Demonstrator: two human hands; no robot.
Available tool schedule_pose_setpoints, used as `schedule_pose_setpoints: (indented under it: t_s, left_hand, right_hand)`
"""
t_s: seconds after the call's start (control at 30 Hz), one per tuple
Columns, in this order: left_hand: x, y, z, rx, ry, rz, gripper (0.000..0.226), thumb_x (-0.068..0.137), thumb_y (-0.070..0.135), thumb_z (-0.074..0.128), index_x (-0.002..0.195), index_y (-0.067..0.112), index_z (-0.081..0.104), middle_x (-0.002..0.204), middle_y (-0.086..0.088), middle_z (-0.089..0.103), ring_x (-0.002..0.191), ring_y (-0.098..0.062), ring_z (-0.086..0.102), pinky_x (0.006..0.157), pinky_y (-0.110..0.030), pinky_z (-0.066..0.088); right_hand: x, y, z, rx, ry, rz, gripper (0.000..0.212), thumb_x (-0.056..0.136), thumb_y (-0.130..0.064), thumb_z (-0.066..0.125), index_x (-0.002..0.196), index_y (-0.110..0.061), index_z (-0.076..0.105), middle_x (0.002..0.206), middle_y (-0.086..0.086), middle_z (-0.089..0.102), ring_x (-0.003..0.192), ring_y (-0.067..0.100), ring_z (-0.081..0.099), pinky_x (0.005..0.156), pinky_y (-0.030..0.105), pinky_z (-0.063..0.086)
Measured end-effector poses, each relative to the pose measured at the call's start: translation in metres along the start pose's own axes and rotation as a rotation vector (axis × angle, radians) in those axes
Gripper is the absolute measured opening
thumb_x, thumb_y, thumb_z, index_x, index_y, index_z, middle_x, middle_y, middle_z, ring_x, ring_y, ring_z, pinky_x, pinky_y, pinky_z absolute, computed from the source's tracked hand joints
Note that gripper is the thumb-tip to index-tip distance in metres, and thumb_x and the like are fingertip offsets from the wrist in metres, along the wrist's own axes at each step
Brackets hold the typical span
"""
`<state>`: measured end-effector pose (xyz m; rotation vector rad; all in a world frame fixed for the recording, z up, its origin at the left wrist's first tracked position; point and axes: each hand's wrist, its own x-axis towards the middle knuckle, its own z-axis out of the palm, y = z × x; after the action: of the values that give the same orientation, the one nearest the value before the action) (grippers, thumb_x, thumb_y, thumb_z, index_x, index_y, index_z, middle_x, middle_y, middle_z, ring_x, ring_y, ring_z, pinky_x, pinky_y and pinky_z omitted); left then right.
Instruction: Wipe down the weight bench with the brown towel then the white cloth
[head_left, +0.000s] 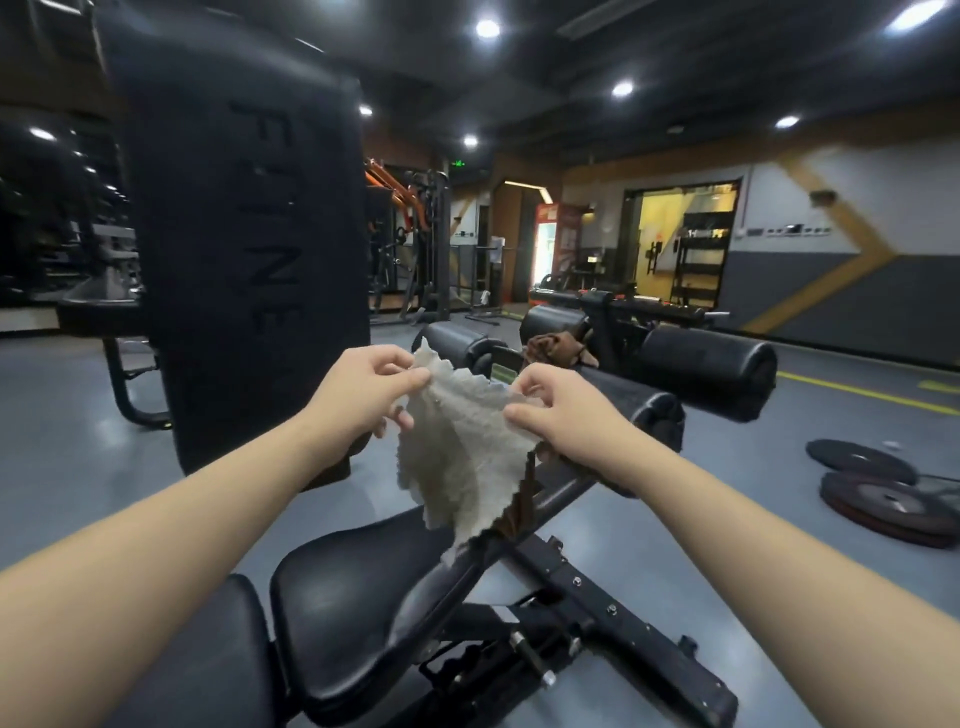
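- White cloth (462, 457) is held up in the air over the weight bench (353, 592), above the seat's far end, touching no pad. It's prob being spread or refolded to get a flat face for wiping (my read).
- Left hand (363, 395): thumb + forefinger pinched on the cloth's upper left edge, other fingers curled under.
- Right hand (561, 410): thumb + fingers clamped on the upper right edge. W/ both top corners held, the rest hangs loose, its lower tip down near the bench frame.
- Brown towel (558, 349) lies bunched at the bench's far end, by the roller pads (706, 369), neither hand on it. Looks set aside, so I'd judge the towel pass done & the cloth pass about to start.
- Upright back pad (249, 249) stands at the left, beyond the left hand. Its raised lettering runs top to bottom, "FINE" readable, the rest cut off behind the hand.
- Small green-and-white label (503, 370) on the frame between the hands; text too small to read.
- Weight plates (883, 488) lie on the floor at the right, well apart from the bench.
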<state>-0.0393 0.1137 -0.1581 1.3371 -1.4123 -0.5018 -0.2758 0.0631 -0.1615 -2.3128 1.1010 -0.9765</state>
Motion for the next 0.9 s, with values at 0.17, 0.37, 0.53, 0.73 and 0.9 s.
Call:
schedule_pose_setpoints:
  t_s: [0.17, 0.37, 0.53, 0.73, 0.9]
  left_hand:
    - [0.048, 0.019, 0.046, -0.207, -0.019, -0.070, 0.008, 0.097, 0.014, 0.064, 0.094, 0.006, 0.067, 0.088, -0.008, 0.069, 0.076, -0.029, 0.077, 0.049, -0.028, 0.053]
    - [0.109, 0.037, 0.125, -0.303, -0.092, -0.049, 0.010, 0.095, 0.012, 0.063, 0.098, 0.004, 0.069, 0.099, -0.017, 0.073, 0.092, -0.032, 0.075, 0.086, -0.046, 0.061]
    - [0.130, 0.037, 0.184, -0.165, -0.193, -0.018, 0.018, 0.094, 0.021, 0.066, 0.111, 0.017, 0.064, 0.109, -0.004, 0.069, 0.098, -0.020, 0.069, 0.075, -0.032, 0.057]
    - [0.119, 0.019, 0.206, -0.019, -0.366, 0.152, 0.068, 0.086, 0.015, 0.068, 0.143, 0.029, 0.036, 0.142, 0.002, 0.024, 0.123, -0.017, 0.045, 0.105, -0.037, 0.048]
    - [0.106, 0.008, 0.188, 0.180, -0.319, 0.400, 0.026, 0.090, 0.018, 0.067, 0.113, 0.026, 0.057, 0.125, 0.002, 0.040, 0.119, -0.017, 0.047, 0.102, -0.034, 0.045]
  right_hand:
    - [0.027, 0.020, -0.048, -0.052, 0.092, 0.027, 0.005, 0.097, -0.022, 0.064, 0.102, -0.021, 0.063, 0.079, -0.006, 0.061, 0.063, 0.006, 0.052, 0.057, 0.024, 0.041]
    - [0.043, 0.061, -0.096, -0.110, 0.255, 0.148, 0.005, 0.098, -0.018, 0.060, 0.096, -0.021, 0.062, 0.079, 0.001, 0.066, 0.056, 0.010, 0.052, 0.050, 0.025, 0.040]
    - [0.049, 0.109, -0.113, -0.146, 0.371, 0.299, 0.008, 0.097, -0.015, 0.056, 0.095, -0.022, 0.059, 0.083, 0.005, 0.065, 0.061, 0.018, 0.058, 0.042, 0.025, 0.043]
    - [0.056, 0.160, -0.103, -0.251, 0.414, 0.477, 0.014, 0.095, -0.025, 0.063, 0.085, -0.018, 0.057, 0.075, 0.002, 0.062, 0.065, 0.022, 0.059, 0.057, 0.035, 0.050]
    - [0.055, 0.162, -0.101, -0.371, 0.408, 0.569, 0.011, 0.094, -0.025, 0.060, 0.096, -0.015, 0.057, 0.085, 0.004, 0.058, 0.074, 0.023, 0.059, 0.061, 0.039, 0.050]
